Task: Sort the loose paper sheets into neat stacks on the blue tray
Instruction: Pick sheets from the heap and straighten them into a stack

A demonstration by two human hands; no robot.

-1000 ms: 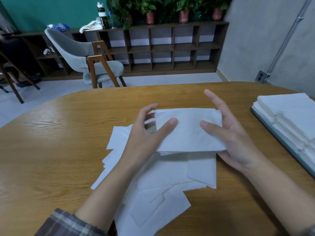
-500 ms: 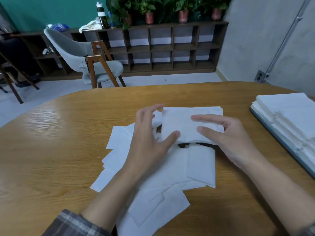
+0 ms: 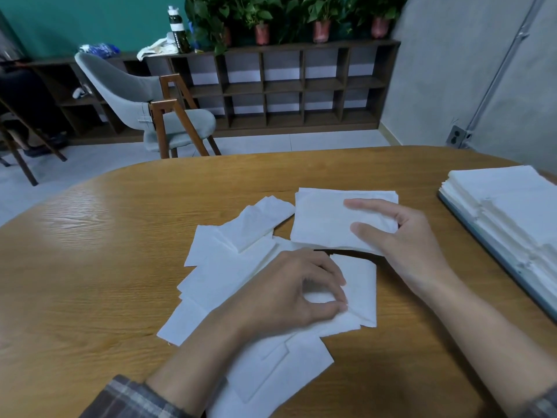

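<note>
Several loose white paper sheets (image 3: 223, 273) lie scattered across the middle of the wooden table. My right hand (image 3: 404, 239) holds a small gathered stack of sheets (image 3: 322, 218) by its right edge, thumb on top, just above the pile. My left hand (image 3: 289, 294) is down on the pile, its thumb and fingertips pinching the edge of one loose sheet (image 3: 361, 285). At the right edge of the table sits the blue tray (image 3: 494, 254), which carries neat stacks of white sheets (image 3: 512, 203).
The oval wooden table (image 3: 105, 267) has bare surface to the left and front right. Beyond it stand a grey chair (image 3: 144, 104) with wooden legs and a low dark shelf unit (image 3: 289, 86) with potted plants on top. A grey wall rises behind the tray.
My left hand has let go of the gathered stack and dropped to the pile, where it now pinches a loose sheet. My right hand alone keeps the stack, now slightly further right.
</note>
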